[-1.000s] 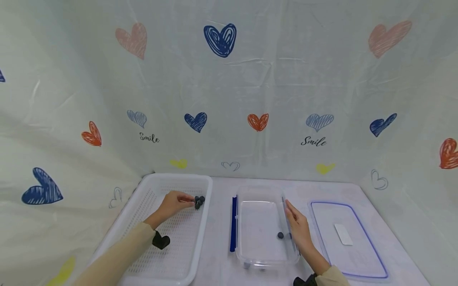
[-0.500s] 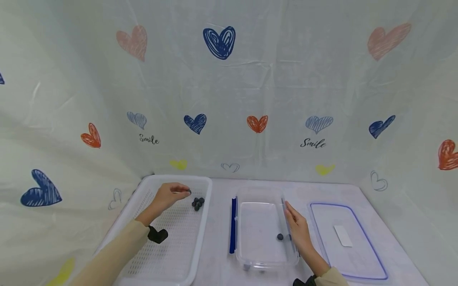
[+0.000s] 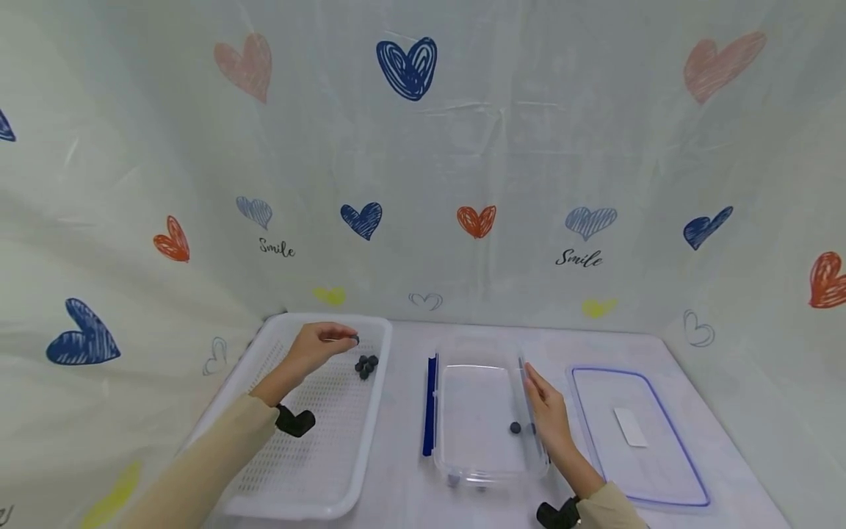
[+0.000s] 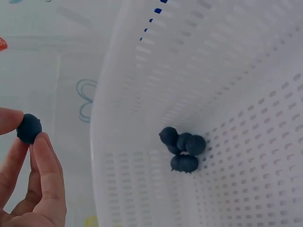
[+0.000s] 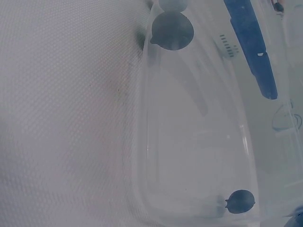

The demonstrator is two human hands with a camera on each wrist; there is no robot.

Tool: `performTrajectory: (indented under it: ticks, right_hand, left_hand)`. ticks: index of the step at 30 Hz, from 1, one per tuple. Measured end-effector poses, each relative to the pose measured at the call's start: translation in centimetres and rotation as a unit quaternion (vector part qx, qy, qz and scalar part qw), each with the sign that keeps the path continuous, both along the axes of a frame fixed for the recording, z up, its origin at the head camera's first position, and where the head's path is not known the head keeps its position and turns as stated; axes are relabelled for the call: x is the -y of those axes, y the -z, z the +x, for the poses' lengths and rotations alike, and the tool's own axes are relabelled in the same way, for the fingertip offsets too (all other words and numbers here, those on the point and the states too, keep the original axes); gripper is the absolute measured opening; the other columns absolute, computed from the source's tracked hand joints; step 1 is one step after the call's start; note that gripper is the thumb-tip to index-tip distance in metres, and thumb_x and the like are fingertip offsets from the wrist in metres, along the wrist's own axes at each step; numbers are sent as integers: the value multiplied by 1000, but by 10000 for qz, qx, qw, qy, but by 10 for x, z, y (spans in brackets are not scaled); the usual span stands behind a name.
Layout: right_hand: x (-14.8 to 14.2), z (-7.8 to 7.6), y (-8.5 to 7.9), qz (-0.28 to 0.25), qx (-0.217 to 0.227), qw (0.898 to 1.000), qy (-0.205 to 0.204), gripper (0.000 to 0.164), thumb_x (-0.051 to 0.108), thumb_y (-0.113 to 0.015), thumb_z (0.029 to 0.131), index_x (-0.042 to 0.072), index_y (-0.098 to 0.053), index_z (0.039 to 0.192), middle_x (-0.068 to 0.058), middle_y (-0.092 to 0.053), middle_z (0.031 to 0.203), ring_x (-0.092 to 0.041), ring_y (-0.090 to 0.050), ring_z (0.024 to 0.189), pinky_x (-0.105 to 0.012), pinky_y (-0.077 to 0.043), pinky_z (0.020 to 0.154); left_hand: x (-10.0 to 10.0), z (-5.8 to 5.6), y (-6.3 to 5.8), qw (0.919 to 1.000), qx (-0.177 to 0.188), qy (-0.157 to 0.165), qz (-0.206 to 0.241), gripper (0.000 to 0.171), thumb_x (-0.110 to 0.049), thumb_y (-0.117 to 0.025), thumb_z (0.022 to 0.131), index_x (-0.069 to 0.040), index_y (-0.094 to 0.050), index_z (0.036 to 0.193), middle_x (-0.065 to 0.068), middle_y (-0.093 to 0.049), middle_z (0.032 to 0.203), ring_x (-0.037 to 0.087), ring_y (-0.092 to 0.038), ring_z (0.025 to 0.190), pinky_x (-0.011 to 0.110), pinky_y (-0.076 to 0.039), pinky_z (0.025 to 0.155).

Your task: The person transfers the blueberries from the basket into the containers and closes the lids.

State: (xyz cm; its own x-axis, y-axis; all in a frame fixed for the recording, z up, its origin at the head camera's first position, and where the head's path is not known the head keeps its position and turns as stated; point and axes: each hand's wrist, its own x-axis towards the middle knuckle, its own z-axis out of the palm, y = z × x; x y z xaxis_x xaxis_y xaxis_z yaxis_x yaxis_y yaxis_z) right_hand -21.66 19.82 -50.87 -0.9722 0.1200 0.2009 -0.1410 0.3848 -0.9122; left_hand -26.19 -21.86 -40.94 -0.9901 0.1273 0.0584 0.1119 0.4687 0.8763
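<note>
My left hand (image 3: 316, 349) pinches one dark blueberry (image 4: 29, 128) between thumb and fingertips, over the far part of the white perforated basket (image 3: 294, 507). Several more blueberries (image 4: 182, 144) lie in a cluster inside the basket, along its right wall. My right hand (image 3: 551, 419) lies against the right side of a clear plastic container (image 3: 482, 459), fingers extended along the wall. One blueberry (image 3: 515, 427) is seen on the container's floor, towards the right. In the right wrist view, dark berries (image 5: 173, 30) show through the clear plastic, and the right fingers are out of sight.
A clear lid (image 3: 641, 441) with a blue seal and a white label lies flat right of the container. Along the container's left side stands a blue latch flap (image 3: 430, 404). Behind the table hangs a sheet (image 3: 423, 162) printed with hearts.
My left hand has taken a blueberry from the cluster and lifted it away, up and towards the far edge, then slightly right. The right hand stays at the container's side.
</note>
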Motion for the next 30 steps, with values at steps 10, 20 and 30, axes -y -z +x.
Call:
performTrajectory:
  ticks: [10, 20, 30]
  right_hand:
    - [2, 7, -8, -122, 108, 9999, 11, 44, 24, -46, 98, 4, -42, 136, -14, -41, 138, -28, -36, 128, -38, -33, 100]
    - [6, 11, -22, -166, 52, 9998, -13, 42, 16, -46, 98, -2, -41, 135, -19, -40, 137, -32, -36, 127, -39, -33, 99]
    - [0, 2, -1, -173, 27, 9998, 89, 45, 28, -47, 97, 6, -44, 136, -13, -42, 138, -26, -38, 127, -37, -35, 98]
  left_hand:
    - [-25, 5, -12, 9979, 66, 412, 499, 32, -26, -69, 83, -8, -66, 108, 5, -65, 106, 19, -61, 95, 43, -47, 87]
    - [-58, -1, -22, 9905, 131, 998, 934, 29, -25, -69, 83, -9, -66, 107, 5, -65, 105, 20, -62, 96, 40, -48, 87]
    - [-93, 1, -28, 9885, 35, 1349, 681, 28, -28, -71, 82, -13, -68, 105, 2, -67, 100, 17, -63, 90, 36, -50, 84]
